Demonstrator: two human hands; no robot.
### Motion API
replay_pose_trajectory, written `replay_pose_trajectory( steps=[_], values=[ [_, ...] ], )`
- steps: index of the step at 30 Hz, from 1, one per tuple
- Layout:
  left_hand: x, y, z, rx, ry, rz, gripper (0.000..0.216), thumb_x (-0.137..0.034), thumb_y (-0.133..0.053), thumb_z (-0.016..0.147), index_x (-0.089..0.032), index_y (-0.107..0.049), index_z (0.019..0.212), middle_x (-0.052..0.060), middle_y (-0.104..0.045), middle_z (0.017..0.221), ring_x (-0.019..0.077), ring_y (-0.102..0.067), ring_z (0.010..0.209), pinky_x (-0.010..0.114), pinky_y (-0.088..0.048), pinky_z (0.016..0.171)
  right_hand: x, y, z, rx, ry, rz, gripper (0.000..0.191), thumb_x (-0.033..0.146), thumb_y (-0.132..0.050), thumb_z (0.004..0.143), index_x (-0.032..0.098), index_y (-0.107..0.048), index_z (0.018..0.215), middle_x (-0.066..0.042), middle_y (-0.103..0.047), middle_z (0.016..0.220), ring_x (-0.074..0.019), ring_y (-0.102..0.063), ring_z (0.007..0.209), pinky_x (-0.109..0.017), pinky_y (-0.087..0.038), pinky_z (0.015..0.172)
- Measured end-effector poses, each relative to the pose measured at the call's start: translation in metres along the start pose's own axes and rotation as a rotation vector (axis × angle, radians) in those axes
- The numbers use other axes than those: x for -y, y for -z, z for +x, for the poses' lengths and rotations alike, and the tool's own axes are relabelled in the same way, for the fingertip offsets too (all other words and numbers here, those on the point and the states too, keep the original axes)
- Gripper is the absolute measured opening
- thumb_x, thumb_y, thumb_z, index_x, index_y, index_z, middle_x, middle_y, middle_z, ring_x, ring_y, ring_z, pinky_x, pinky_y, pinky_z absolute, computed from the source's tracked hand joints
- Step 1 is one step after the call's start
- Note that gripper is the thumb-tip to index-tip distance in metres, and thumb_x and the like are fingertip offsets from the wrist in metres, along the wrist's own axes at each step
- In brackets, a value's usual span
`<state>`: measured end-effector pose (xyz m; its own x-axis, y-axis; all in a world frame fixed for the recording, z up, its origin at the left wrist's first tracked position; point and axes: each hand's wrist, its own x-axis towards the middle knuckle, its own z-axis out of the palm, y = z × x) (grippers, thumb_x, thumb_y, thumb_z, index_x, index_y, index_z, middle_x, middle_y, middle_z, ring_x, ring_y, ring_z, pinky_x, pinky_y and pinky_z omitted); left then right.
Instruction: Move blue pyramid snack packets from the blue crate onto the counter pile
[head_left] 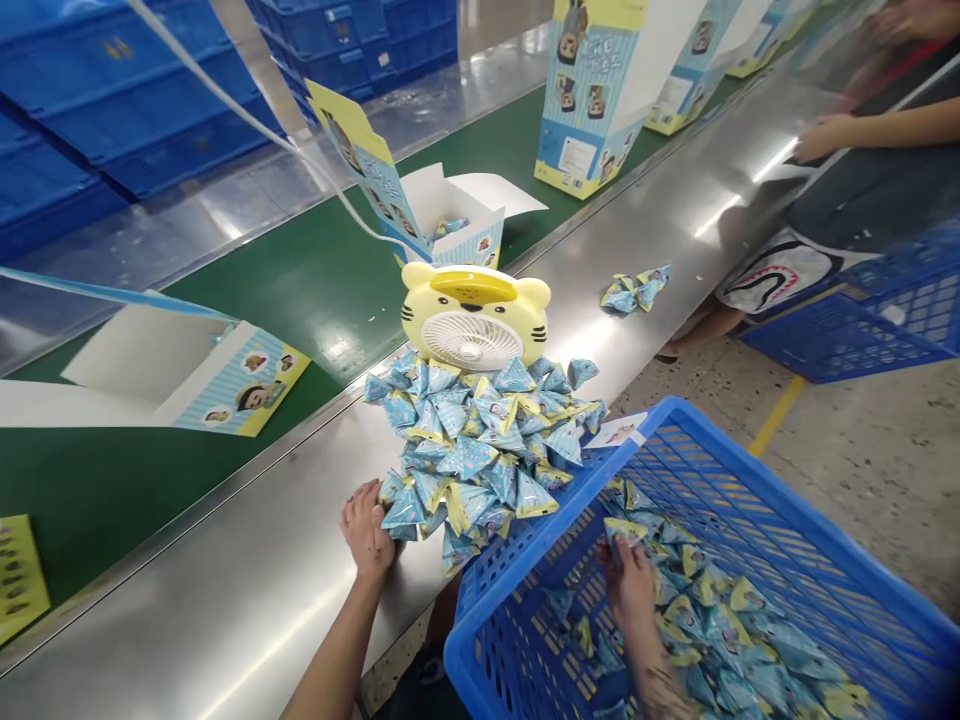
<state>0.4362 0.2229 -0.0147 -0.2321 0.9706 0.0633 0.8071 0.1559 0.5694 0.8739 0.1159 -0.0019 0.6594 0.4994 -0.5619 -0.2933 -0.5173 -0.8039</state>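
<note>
A heap of blue-and-yellow triangular packets [480, 450] lies on the steel counter. My left hand [367, 530] rests against the heap's near left side, fingers stretched out and touching packets, gripping none. Inside a blue plastic basket [525, 555], my right hand [632, 585] has its fingers closed on a single triangular packet [624, 530]; its fingertips are partly hidden. More loose packets [720, 630] fill the basket's right side. Directly behind the heap stands a yellow tiger-faced fan [474, 315].
A green conveyor belt [285, 270] carries open printed cartons [240, 385] and a tall upright carton [589, 100]. Two packets [636, 290] lie farther along the counter. A co-worker's hand [821, 138] is at upper right, near another blue basket [840, 320]. A white cable [247, 115] hangs across the belt.
</note>
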Motion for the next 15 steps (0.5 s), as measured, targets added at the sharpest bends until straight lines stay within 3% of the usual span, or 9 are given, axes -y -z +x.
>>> replay_pose_trajectory(
  steps=[2, 3, 5, 7, 8, 10, 12, 14, 15],
  values=[
    [-0.001, -0.001, 0.001, 0.001, 0.0, 0.003, 0.063, -0.045, -0.021, 0.107, -0.018, -0.069, 0.137, 0.018, -0.07, 0.145, 0.0357, -0.054, 0.144, 0.064, -0.03, 0.127, 0.063, 0.001, -0.015, 0.059, 0.096, 0.149, 0.067, 0.07, -0.089, 0.055, 0.023, -0.062, 0.093, 0.0, -0.063, 0.086, -0.0172, -0.059, 0.077, -0.03, -0.05, 0.067],
    [-0.001, -0.001, 0.002, 0.001, -0.001, 0.001, 0.062, -0.043, -0.022, 0.106, -0.019, -0.07, 0.137, 0.018, -0.07, 0.145, 0.0357, -0.054, 0.143, 0.064, -0.03, 0.127, 0.095, -0.002, -0.025, 0.143, 0.182, 0.256, 0.063, 0.065, -0.092, 0.06, 0.022, -0.067, 0.099, 0.0, -0.064, 0.088, -0.0164, -0.06, 0.076, -0.028, -0.048, 0.064],
    [0.0, -0.002, 0.002, -0.003, -0.005, -0.007, 0.061, -0.042, -0.023, 0.106, -0.019, -0.07, 0.137, 0.017, -0.07, 0.145, 0.0354, -0.054, 0.143, 0.064, -0.03, 0.127, 0.147, -0.012, -0.044, 0.322, 0.322, 0.262, 0.064, 0.055, -0.098, 0.062, 0.022, -0.073, 0.111, -0.004, -0.069, 0.094, -0.0173, -0.063, 0.08, -0.028, -0.052, 0.066],
    [0.001, -0.002, 0.002, -0.009, -0.009, -0.023, 0.06, -0.041, -0.024, 0.106, -0.019, -0.071, 0.136, 0.017, -0.07, 0.144, 0.0346, -0.055, 0.142, 0.063, -0.03, 0.127, 0.174, -0.026, -0.051, 0.48, 0.419, 0.188, 0.077, 0.055, -0.099, 0.064, 0.022, -0.071, 0.128, -0.006, -0.072, 0.096, -0.0176, -0.064, 0.077, -0.029, -0.053, 0.066],
    [0.002, -0.002, 0.002, -0.013, -0.008, -0.033, 0.06, -0.042, -0.024, 0.106, -0.019, -0.071, 0.136, 0.017, -0.071, 0.144, 0.0341, -0.055, 0.142, 0.062, -0.031, 0.127, 0.175, -0.031, -0.047, 0.496, 0.447, 0.165, 0.08, 0.059, -0.095, 0.068, 0.021, -0.068, 0.133, -0.006, -0.072, 0.092, -0.0167, -0.062, 0.071, -0.029, -0.051, 0.062],
    [0.003, -0.003, 0.002, -0.02, -0.004, -0.054, 0.061, -0.043, -0.023, 0.106, -0.02, -0.071, 0.135, 0.016, -0.072, 0.144, 0.0335, -0.055, 0.142, 0.061, -0.031, 0.127, 0.15, -0.037, -0.026, 0.35, 0.437, 0.113, 0.076, 0.072, -0.08, 0.078, 0.02, -0.065, 0.131, -0.001, -0.065, 0.078, -0.0146, -0.053, 0.059, -0.028, -0.041, 0.053],
    [0.003, -0.003, 0.002, -0.027, -0.002, -0.07, 0.063, -0.045, -0.021, 0.107, -0.02, -0.072, 0.135, 0.015, -0.072, 0.143, 0.033, -0.056, 0.142, 0.06, -0.031, 0.127, 0.096, -0.032, 0.003, 0.108, 0.311, -0.058, 0.071, 0.081, -0.063, 0.08, 0.02, -0.065, 0.117, 0.001, -0.058, 0.07, -0.016, -0.048, 0.056, -0.03, -0.036, 0.053],
    [0.002, -0.003, 0.001, -0.026, -0.007, -0.088, 0.063, -0.045, -0.02, 0.108, -0.02, -0.071, 0.136, 0.015, -0.072, 0.144, 0.0324, -0.056, 0.143, 0.058, -0.03, 0.128, 0.029, -0.017, 0.023, 0.04, 0.195, -0.255, 0.069, 0.082, -0.066, 0.071, 0.02, -0.068, 0.1, -0.002, -0.059, 0.071, -0.0227, -0.054, 0.063, -0.041, -0.045, 0.063],
    [0.001, -0.003, 0.001, -0.027, -0.007, -0.094, 0.064, -0.045, -0.02, 0.108, -0.02, -0.071, 0.137, 0.014, -0.072, 0.144, 0.032, -0.055, 0.143, 0.058, -0.029, 0.129, -0.005, -0.008, 0.026, 0.058, 0.156, -0.354, 0.066, 0.079, -0.075, 0.057, 0.021, -0.068, 0.087, -0.005, -0.061, 0.073, -0.0284, -0.058, 0.067, -0.05, -0.049, 0.071]
  ],
)
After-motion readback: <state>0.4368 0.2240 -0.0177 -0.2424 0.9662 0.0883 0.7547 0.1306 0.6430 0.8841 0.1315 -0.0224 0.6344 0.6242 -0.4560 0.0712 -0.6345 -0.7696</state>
